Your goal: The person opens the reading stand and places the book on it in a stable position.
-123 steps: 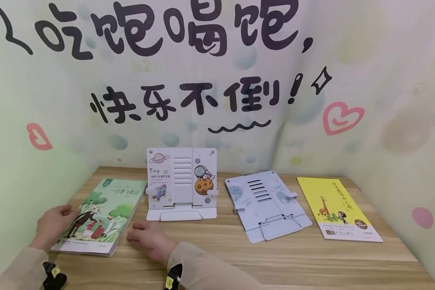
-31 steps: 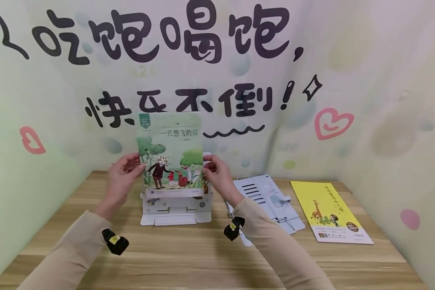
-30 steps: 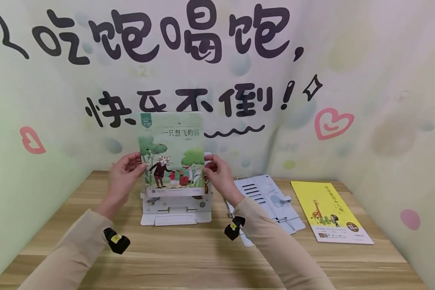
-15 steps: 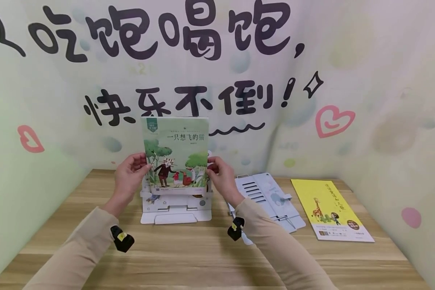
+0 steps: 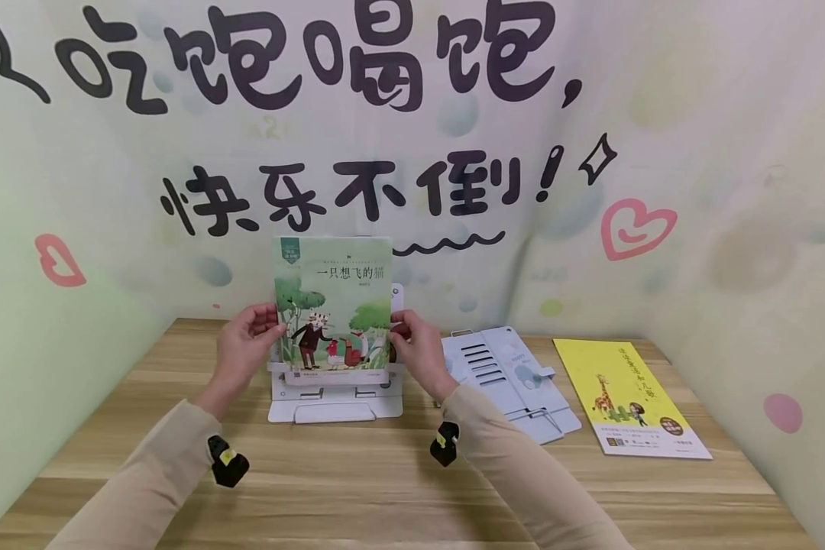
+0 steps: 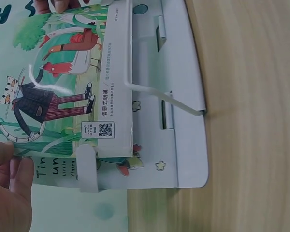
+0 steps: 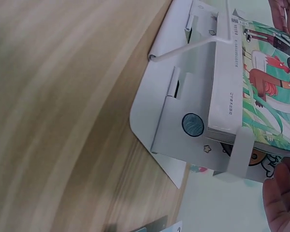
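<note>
A green picture book (image 5: 340, 305) with a cat on its cover is upright in front of the white Tiny universe book stand (image 5: 285, 411). My left hand (image 5: 244, 344) pinches its left edge between thumb and fingers. On the opposite edge my right hand (image 5: 419, 344) grips it the same way. The book's lower edge is above the stand's front ledge. In the left wrist view a white side clip (image 6: 87, 169) overlaps the book's border; another clip (image 7: 241, 152) crosses its lower corner in the right wrist view. The stand's upper part is mostly hidden.
To the right, a pale blue book stand (image 5: 502, 374) leans back, partly behind my right forearm. Farther right a yellow book (image 5: 632, 397) with a giraffe lies on the wooden table (image 5: 357, 489). A printed cloth wall (image 5: 454, 275) rises behind the table.
The green book lay flat at the left of the table; both hands have since raised it before the white stand. Over the last half second it has come down lower against the stand.
</note>
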The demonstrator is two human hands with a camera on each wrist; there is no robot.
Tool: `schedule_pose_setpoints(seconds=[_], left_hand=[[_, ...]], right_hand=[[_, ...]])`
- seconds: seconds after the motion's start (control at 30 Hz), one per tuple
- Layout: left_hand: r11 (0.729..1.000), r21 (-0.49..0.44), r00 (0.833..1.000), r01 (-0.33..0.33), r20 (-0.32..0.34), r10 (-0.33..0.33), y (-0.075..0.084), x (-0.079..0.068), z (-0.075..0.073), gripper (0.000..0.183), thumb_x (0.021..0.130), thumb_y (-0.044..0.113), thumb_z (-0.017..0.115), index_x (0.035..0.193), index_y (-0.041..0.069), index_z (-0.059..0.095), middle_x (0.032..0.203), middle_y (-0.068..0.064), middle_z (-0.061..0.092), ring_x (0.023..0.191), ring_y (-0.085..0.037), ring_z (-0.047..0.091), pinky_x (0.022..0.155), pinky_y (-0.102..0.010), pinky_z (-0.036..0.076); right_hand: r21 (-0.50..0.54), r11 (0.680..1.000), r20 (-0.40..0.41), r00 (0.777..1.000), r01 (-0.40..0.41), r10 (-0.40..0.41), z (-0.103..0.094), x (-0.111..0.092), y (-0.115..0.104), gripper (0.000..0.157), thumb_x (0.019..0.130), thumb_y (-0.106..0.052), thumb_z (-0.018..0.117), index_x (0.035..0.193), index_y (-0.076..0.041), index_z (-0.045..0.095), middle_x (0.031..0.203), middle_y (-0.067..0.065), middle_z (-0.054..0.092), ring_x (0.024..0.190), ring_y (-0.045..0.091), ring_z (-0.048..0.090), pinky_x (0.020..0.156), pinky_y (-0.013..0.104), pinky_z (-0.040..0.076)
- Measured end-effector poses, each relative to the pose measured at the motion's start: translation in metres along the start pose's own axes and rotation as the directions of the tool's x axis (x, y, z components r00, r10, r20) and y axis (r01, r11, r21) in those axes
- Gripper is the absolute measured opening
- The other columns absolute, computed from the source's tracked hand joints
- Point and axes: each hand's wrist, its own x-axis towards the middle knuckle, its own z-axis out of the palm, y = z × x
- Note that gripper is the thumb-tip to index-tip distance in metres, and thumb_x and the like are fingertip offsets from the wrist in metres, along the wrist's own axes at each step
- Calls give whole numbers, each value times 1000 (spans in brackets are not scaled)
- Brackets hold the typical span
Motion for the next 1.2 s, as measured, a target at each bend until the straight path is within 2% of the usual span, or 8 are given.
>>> schedule_pose_setpoints(seconds=[0.13, 0.33, 0.4, 0.63, 0.73, 0.83, 1.0, 1.2], left_hand=[[999, 34, 1000, -13, 21, 13, -4, -4, -1, 33, 87, 3, 63, 118, -6, 55, 112, -24, 61, 81, 8, 51, 74, -5, 45], [996, 93, 999, -13, 50, 9, -11, -9, 0, 32, 88, 4, 62, 118, -5, 55, 112, -24, 62, 85, 4, 53, 74, -3, 44], [995, 103, 999, -14, 51, 9, -14, -10, 1, 31, 88, 4, 63, 117, -6, 56, 111, -24, 62, 85, 2, 54, 73, -4, 44], [988, 149, 999, -34, 45, 27, -23, -12, 3, 26, 88, 4, 63, 112, -6, 59, 106, -24, 64, 77, 9, 50, 68, -5, 45], [987, 157, 999, -35, 39, 29, -23, -12, 4, 25, 88, 5, 62, 111, -6, 59, 105, -24, 64, 77, 7, 51, 68, -5, 44], [986, 167, 999, -31, 47, 23, -22, -12, 5, 27, 88, 5, 62, 112, -6, 58, 106, -24, 64, 82, -2, 56, 68, -5, 44], [983, 184, 998, -6, 61, -5, -23, -15, 5, 30, 89, 6, 62, 115, -7, 56, 108, -24, 63, 92, -22, 60, 69, -4, 43], [985, 174, 998, -9, 61, -1, -25, -16, 7, 33, 88, 4, 61, 118, -7, 55, 109, -25, 62, 97, -30, 60, 70, -4, 44]], right_hand=[[-34, 999, 4, 1000, -2, 2, 2, -3, 2, 19, 89, -4, 62, 108, -4, 62, 92, 9, 69, 82, 19, 65, 64, 24, 51], [-67, 996, 7, 998, -62, 63, 6, -9, 5, 17, 88, -8, 65, 104, -6, 63, 89, 6, 70, 81, 16, 65, 67, 27, 52], [-68, 995, 15, 997, -74, 75, 8, -12, 7, 16, 88, -8, 65, 103, -6, 63, 89, 6, 70, 80, 16, 65, 66, 26, 52], [-107, 989, 21, 995, -98, 101, 11, -15, 10, 16, 86, -11, 67, 102, -8, 64, 88, 4, 70, 79, 15, 64, 65, 25, 49], [-120, 988, 12, 995, -93, 95, 11, -15, 10, 16, 85, -11, 68, 101, -8, 64, 87, 4, 70, 78, 15, 64, 64, 25, 49], [-128, 988, 5, 996, -89, 90, 11, -14, 9, 16, 85, -11, 68, 100, -8, 64, 86, 4, 70, 76, 15, 63, 62, 24, 48], [-153, 985, 4, 997, -77, 79, 13, -15, 10, 14, 85, -11, 67, 99, -9, 63, 85, 3, 68, 73, 13, 61, 59, 22, 46], [-142, 988, 1, 998, -60, 60, 11, -16, 9, 14, 85, -9, 67, 98, -8, 62, 84, 4, 67, 73, 14, 59, 61, 23, 46]])
